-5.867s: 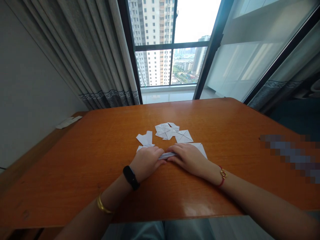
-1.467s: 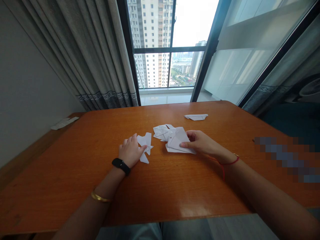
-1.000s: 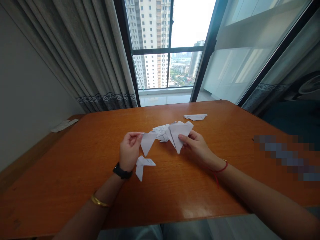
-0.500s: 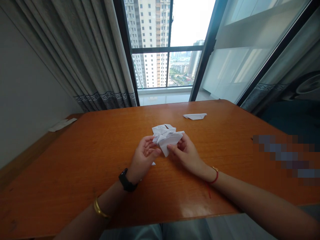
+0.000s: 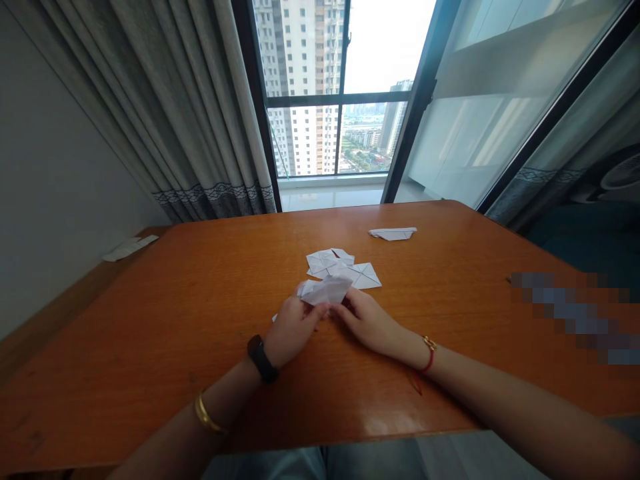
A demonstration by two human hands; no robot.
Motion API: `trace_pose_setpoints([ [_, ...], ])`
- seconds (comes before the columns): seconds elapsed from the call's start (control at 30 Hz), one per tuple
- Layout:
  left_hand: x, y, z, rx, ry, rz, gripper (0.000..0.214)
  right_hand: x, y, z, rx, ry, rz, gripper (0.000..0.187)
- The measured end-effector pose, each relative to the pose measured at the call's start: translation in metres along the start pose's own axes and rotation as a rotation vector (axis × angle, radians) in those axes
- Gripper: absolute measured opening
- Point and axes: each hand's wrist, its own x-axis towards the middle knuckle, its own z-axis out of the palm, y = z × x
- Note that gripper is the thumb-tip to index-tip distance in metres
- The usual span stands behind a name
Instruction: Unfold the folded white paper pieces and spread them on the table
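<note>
A folded piece of white paper [image 5: 327,291] is held between both hands above the wooden table [image 5: 200,267]. My left hand [image 5: 293,327] pinches its left side, the thumb at the near edge. My right hand [image 5: 367,319] grips the right side, thumb at the lower edge; both thumb tips nearly meet. Just beyond lie several creased, folded white papers [image 5: 367,275], overlapping on the tabletop and partly hidden by the held one. A small white corner of paper [image 5: 275,319] peeks out beside my left hand.
Farther back on the table lies a flat folded paper strip [image 5: 393,234]. More white paper [image 5: 130,249] rests on a ledge at the far left. A blurred-out patch [image 5: 560,310] covers something at the right. Curtain [image 5: 215,133] and window stand behind the table.
Both hands have drawn the held paper slightly nearer and turned it, so it lies more level. My left hand has closed on it. More of the papers behind now shows.
</note>
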Motion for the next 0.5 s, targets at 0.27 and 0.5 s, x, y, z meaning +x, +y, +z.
trace_pose_setpoints([
  [0.27,-0.004,0.011,-0.003,0.145,0.011,0.043,0.028,-0.003,-0.006,-0.006,-0.069,0.12,0.05,0.011],
  [0.5,-0.006,0.017,-0.004,0.274,0.037,0.139,0.014,-0.004,-0.003,-0.006,-0.082,0.105,0.029,0.011],
])
